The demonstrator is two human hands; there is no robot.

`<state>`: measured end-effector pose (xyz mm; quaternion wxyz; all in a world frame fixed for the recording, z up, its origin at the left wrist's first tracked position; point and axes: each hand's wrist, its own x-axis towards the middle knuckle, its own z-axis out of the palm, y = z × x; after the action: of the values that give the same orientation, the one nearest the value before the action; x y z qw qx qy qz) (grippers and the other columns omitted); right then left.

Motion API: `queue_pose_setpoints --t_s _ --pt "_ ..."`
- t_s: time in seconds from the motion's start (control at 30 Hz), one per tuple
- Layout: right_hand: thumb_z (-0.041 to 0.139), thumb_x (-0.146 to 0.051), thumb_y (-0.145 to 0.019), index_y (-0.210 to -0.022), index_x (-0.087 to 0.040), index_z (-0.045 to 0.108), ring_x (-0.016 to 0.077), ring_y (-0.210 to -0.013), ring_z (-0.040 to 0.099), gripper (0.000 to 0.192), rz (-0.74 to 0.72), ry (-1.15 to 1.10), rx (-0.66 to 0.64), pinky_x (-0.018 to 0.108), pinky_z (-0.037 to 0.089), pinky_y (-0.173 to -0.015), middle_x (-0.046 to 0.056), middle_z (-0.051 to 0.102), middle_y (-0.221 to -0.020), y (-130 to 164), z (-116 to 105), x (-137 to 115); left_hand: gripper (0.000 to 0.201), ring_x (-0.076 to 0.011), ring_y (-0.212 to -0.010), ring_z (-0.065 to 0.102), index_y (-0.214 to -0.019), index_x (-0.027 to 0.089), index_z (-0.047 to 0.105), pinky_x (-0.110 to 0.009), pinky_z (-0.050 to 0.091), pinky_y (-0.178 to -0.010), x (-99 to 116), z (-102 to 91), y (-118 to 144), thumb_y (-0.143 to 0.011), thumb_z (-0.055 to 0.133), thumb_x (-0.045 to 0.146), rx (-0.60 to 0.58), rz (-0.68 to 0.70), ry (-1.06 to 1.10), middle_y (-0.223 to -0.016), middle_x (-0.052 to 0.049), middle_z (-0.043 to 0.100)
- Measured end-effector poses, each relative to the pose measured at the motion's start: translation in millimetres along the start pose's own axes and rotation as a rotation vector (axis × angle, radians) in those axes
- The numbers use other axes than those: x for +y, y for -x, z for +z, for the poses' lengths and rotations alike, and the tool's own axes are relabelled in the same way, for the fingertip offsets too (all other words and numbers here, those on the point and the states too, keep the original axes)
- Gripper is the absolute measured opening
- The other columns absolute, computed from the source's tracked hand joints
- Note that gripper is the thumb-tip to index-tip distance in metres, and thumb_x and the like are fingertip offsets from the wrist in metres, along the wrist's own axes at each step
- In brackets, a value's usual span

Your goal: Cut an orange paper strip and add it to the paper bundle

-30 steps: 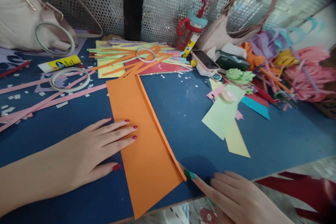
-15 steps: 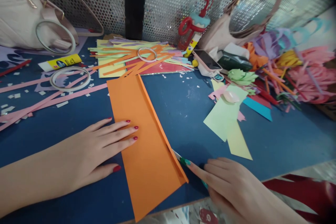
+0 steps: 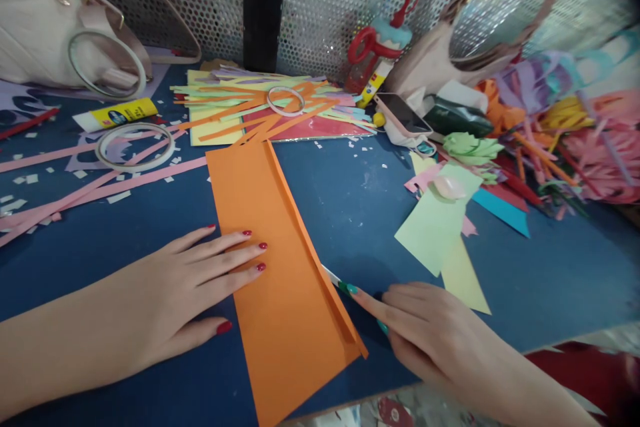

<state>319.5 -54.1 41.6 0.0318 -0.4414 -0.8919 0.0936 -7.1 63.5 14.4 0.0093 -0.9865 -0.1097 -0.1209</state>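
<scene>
A long orange paper sheet point(image 3: 280, 267) with a narrow fold along its right edge lies on the blue table point(image 3: 350, 200). My left hand point(image 3: 180, 293) rests flat on the table, its fingertips pressing the sheet's left edge. My right hand point(image 3: 425, 333) lies at the sheet's right side, fingers pinched on a thin white-and-green tool point(image 3: 334, 279). The tool's tip touches the folded edge. What kind of tool it is I cannot tell.
Tape rolls point(image 3: 134, 147), a glue stick point(image 3: 116, 113) and pink strips lie at the left. Coloured paper strips point(image 3: 270, 107) lie beyond the sheet. A phone point(image 3: 404, 115), bags, green paper pieces point(image 3: 440, 220) and paper flowers crowd the right. A perforated metal wall stands behind.
My right hand has moved up along the sheet's right edge from the near corner, bringing the tool against the fold. My left hand has stayed in place.
</scene>
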Motion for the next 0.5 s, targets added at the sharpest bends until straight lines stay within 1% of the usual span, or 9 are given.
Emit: queue_pose_setpoints --t_s 0.1,0.17,0.27,0.5 --pt "0.034 -0.006 -0.094 -0.124 -0.011 0.061 0.015 -0.064 0.059 0.041 -0.003 -0.007 -0.001 0.028 0.045 -0.058 0.005 0.064 -0.072 -4 0 4 0.041 -0.0154 -0.13 0.049 -0.131 0.023 0.057 -0.024 0.011 -0.119 -1 -0.1 0 -0.092 0.051 0.033 0.024 0.0 -0.027 -0.143 0.004 0.05" --pt "0.034 -0.008 -0.095 -0.126 -0.011 0.059 0.0155 -0.065 0.06 0.041 -0.008 -0.006 0.004 0.029 0.046 -0.058 0.005 0.064 -0.073 -6 0 7 0.041 -0.0157 -0.129 0.049 -0.131 0.023 0.058 -0.024 0.005 -0.119 -1 0.0 0 -0.093 0.05 0.034 0.02 -0.002 -0.027 -0.142 0.004 0.051" --pt "0.035 -0.009 -0.095 -0.126 -0.01 0.059 0.0155 -0.064 0.059 0.039 -0.016 -0.008 0.007 0.029 0.046 -0.057 0.004 0.064 -0.072 -11 0 12 0.041 -0.0153 -0.128 0.05 -0.132 0.023 0.057 -0.025 0.002 -0.119 0 0.4 1 -0.093 0.049 0.035 -0.001 -0.005 -0.015 -0.143 0.005 0.05" --pt "0.034 -0.009 -0.095 -0.124 -0.011 0.06 0.0147 -0.063 0.058 0.039 -0.036 -0.009 0.015 0.028 0.043 -0.056 0.003 0.062 -0.069 -18 1 18 0.041 -0.0154 -0.128 0.049 -0.134 0.023 0.056 -0.026 0.001 -0.119 0 1.7 0 -0.095 0.047 0.034 -0.016 -0.009 -0.006 -0.143 0.004 0.05"
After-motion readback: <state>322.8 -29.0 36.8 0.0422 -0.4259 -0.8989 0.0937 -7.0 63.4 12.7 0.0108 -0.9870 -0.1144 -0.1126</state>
